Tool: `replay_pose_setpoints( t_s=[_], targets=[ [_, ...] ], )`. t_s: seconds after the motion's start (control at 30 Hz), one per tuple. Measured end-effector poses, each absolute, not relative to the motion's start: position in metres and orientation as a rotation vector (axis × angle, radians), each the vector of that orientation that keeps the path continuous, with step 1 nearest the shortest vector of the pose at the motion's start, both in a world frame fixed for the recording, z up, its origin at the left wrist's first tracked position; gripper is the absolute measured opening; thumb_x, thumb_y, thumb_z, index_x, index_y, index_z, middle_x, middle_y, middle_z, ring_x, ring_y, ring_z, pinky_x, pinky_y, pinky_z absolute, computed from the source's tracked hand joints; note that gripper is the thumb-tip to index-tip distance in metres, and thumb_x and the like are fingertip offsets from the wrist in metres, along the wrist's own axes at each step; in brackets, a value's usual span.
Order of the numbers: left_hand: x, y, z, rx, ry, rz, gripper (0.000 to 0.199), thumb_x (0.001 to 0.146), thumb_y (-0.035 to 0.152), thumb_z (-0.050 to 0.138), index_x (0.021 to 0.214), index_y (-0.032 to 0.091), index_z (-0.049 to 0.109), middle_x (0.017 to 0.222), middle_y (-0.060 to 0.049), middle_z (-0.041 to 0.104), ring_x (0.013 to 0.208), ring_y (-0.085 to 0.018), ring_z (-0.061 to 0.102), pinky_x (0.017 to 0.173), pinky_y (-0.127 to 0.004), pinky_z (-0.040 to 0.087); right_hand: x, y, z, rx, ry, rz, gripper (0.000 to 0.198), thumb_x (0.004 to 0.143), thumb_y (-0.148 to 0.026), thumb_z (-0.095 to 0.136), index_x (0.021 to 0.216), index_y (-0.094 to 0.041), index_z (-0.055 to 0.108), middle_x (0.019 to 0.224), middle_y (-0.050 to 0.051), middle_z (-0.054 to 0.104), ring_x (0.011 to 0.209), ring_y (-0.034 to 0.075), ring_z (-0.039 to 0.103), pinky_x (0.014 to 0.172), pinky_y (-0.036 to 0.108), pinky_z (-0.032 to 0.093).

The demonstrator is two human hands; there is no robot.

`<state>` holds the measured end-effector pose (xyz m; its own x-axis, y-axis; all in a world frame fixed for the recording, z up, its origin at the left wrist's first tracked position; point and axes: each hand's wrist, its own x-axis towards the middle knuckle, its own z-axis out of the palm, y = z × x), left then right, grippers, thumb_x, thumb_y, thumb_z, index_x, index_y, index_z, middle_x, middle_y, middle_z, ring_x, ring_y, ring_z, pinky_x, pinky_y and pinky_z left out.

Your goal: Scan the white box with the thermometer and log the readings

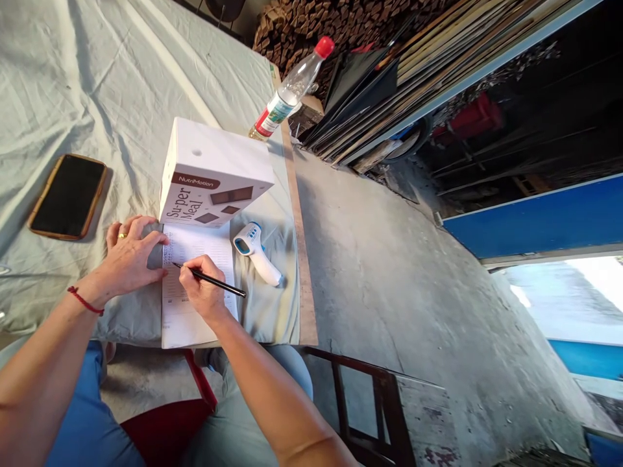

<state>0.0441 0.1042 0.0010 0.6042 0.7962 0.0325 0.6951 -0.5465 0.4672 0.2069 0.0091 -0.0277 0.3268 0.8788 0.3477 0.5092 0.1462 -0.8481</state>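
Observation:
A notebook (195, 327) with printed lines lies at the table's near edge, with handwriting in the upper left of its page. My right hand (203, 288) rests on the page, its fingers closed round a black pen (219, 283) whose tip meets the paper near the left margin. My left hand (134, 253) lies with fingers apart on the cloth, fingertips and thumb touching the notebook's left edge. Just beyond the page stands a white box (224, 155) marked "Su-per Meal". To the right of the page lies a white and blue infrared thermometer (257, 253).
A phone (68, 196) in a brown-edged case lies at the left on the pale tablecloth (136, 78). Behind the box a red-capped bottle (287, 97) stands near the table's right edge. A dark wooden stool (360, 402) is on the concrete floor (379, 272).

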Motion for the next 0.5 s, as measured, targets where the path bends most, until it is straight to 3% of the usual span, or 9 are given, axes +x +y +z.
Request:
replay_pose_setpoints(
  t_s=[0.5],
  targets=[
    [0.047,0.102,0.014,2.410,1.178,0.219,0.046,0.073,0.036,0.076,0.115,0.021,0.066,0.152,-0.018,0.043,0.146,-0.040,0.036,0.120,-0.065,0.014,0.206,0.010,-0.027,-1.603,-1.329,0.490,0.016,0.080,-0.037,0.052,0.073,-0.022,0.055,0.060,-0.001,0.058,0.054,0.014,0.053,0.057,0.026,0.045]
  ],
)
